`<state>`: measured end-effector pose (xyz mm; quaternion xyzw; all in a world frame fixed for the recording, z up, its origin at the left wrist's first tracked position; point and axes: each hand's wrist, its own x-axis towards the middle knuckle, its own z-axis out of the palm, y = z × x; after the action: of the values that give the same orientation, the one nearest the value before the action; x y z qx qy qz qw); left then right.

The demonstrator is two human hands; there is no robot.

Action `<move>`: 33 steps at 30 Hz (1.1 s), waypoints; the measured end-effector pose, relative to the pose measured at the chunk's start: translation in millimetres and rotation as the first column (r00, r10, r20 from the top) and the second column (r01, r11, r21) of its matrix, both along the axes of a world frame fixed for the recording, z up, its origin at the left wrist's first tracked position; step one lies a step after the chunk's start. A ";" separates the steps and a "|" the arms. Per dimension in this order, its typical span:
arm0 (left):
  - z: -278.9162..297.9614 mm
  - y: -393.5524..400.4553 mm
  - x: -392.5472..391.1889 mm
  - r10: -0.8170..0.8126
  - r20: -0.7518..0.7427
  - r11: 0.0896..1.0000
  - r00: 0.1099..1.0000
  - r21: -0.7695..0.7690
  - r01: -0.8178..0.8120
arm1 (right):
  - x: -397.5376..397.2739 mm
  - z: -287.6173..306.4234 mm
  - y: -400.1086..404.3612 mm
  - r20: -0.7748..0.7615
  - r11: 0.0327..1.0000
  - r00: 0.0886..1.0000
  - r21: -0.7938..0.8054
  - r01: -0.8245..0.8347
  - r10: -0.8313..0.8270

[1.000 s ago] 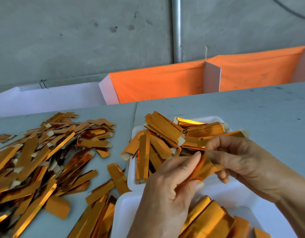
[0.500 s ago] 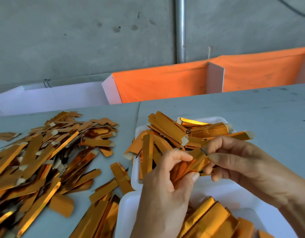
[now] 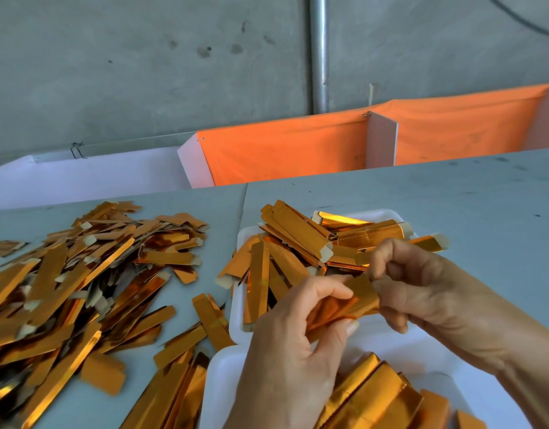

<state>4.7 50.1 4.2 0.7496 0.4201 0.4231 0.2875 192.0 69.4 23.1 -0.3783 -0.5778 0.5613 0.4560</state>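
From the head camera, two white trays sit on the grey tabletop point(image 3: 452, 205). The far tray point(image 3: 387, 213) holds a loose heap of gold foil sleeves point(image 3: 298, 230) lying crosswise, several of them hanging over its left rim. The near tray point(image 3: 216, 385) holds folded sleeves point(image 3: 375, 394) packed side by side. The gold sleeve in work point(image 3: 344, 303) is held in the air above the gap between the two trays. The left hand point(image 3: 285, 351) has its thumb and curled forefinger clamped on the sleeve's lower left end, and the right hand point(image 3: 421, 292) has its fingers pinched on the upper right end. To the left, a big pile of flat gold blanks point(image 3: 66, 289) spreads over the tabletop, with strays reaching to the trays. Behind the tabletop hangs an orange cloth point(image 3: 282, 150) below a concrete wall. A second ago the left forefinger lay straight along the sleeve; half a second ago it had bent over it, and it is still bent that way. The sleeve now looks more crumpled and less stretched out between the hands. The trays, their loads and the pile have not shifted.
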 end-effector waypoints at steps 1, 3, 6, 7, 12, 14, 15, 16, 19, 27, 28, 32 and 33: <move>-0.4 -0.5 0.8 0.017 -0.039 1.000 0.999 0.021 -0.016 | -0.5 -0.4 0.1 0.059 0.999 0.998 0.030 0.025 -0.027; -1.1 -1.3 1.4 0.037 -0.081 0.998 0.996 0.049 -0.033 | 0.1 -0.8 -0.1 0.093 0.999 0.995 0.039 0.033 -0.037; -0.1 -1.3 0.2 0.046 -0.078 0.997 0.996 0.061 -0.041 | 5.6 -1.3 0.9 -0.087 0.993 0.993 -0.077 -0.089 0.082; 0.2 -1.2 0.0 0.045 -0.067 0.997 0.997 0.058 -0.041 | 8.3 -1.6 1.9 -0.153 0.985 0.981 -0.111 -0.135 0.117; 1.2 -0.3 -1.4 0.023 -0.023 0.999 0.999 0.033 -0.022 | 12.0 -7.0 6.2 -0.353 0.944 0.912 -0.170 -0.284 0.211; 0.5 0.4 -2.4 0.022 -0.031 0.999 0.999 0.046 -0.020 | 10.7 -8.3 6.5 -0.376 0.940 0.901 -0.170 -0.295 0.215; 0.1 0.2 -2.6 0.027 -0.044 0.998 0.999 0.052 -0.025 | 9.9 -8.2 6.7 -0.367 0.944 0.908 -0.176 -0.280 0.201; -0.3 -0.1 -2.4 0.033 -0.062 0.998 0.998 0.058 -0.030 | 9.1 -8.4 6.9 -0.349 0.949 0.920 -0.186 -0.255 0.179; -1.5 -1.5 -1.1 0.042 -0.117 0.997 0.992 0.070 -0.034 | 5.3 -9.2 7.4 -0.277 0.961 0.954 -0.212 -0.179 0.117; -1.3 -0.9 -0.6 0.019 -0.114 0.999 0.993 0.039 -0.015 | 4.9 -3.9 5.0 -0.226 0.950 0.969 -0.269 -0.160 0.100; -1.5 -1.0 -0.7 0.015 -0.113 0.999 0.994 0.039 -0.011 | 5.1 -2.3 4.3 -0.209 0.949 0.972 -0.268 -0.166 0.111; -1.9 -1.4 -0.7 0.018 -0.160 0.998 0.987 0.068 -0.008 | 5.4 0.8 2.3 -0.072 0.962 0.993 -0.251 -0.106 0.091; -2.3 -1.3 -0.5 0.023 -0.171 0.998 0.985 0.069 -0.012 | 5.2 1.1 2.4 -0.049 0.964 0.996 -0.250 -0.087 0.078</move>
<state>4.2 48.8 2.0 0.7888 0.4353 0.3735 0.2211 197.3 71.8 24.1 -0.3977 -0.5084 0.6557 0.3916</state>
